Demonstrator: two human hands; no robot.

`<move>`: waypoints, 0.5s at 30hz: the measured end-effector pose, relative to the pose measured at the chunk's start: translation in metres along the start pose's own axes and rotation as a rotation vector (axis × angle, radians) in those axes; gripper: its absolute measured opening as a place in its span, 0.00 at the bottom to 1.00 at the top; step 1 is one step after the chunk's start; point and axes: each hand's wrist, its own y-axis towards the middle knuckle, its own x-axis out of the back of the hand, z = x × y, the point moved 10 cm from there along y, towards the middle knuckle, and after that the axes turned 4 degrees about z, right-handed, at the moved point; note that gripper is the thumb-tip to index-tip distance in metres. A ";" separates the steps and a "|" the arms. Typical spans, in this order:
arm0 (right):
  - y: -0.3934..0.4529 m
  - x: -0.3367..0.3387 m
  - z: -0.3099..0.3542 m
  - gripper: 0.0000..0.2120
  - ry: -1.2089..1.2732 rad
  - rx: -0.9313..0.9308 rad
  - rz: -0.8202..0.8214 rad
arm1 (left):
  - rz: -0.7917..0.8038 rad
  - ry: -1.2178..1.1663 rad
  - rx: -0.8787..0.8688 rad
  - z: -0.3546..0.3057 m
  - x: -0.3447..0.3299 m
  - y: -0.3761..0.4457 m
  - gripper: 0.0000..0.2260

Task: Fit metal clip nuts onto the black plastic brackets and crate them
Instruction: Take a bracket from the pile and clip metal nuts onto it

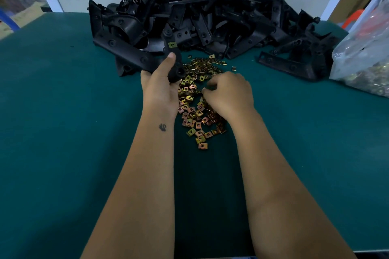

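Green table (63,132): left hand (160,88) grips a black bracket (134,57) at 11 o'clock; right hand (229,92), fingers curled, perhaps pinching something, rests on loose clip nuts (195,111)

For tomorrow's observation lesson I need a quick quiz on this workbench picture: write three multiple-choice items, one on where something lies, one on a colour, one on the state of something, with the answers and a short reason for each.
1. Where does the loose heap of clip nuts lie?
A. On the table between the two hands
B. Inside a crate
C. On top of the bracket pile

2. What colour is the table?
A. White
B. Dark green
C. Red

3. What is the left hand doing?
A. Lying flat on the table
B. Holding a black bracket
C. Gripping the plastic bag

Answers:
1 A: the nuts are spread on the table surface, with the left hand on one side and the right hand on the other, in front of the bracket pile.
2 B: the surface is dark green throughout.
3 B: its fingers and thumb wrap the bracket, which already carries one fitted nut.
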 end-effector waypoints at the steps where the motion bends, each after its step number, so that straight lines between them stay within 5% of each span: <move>1: 0.000 -0.004 0.002 0.13 -0.044 0.003 0.008 | 0.001 0.003 0.001 0.000 0.000 0.000 0.13; 15: 0.000 -0.012 0.010 0.11 0.061 0.058 0.035 | 0.020 0.036 0.014 0.005 -0.004 -0.001 0.16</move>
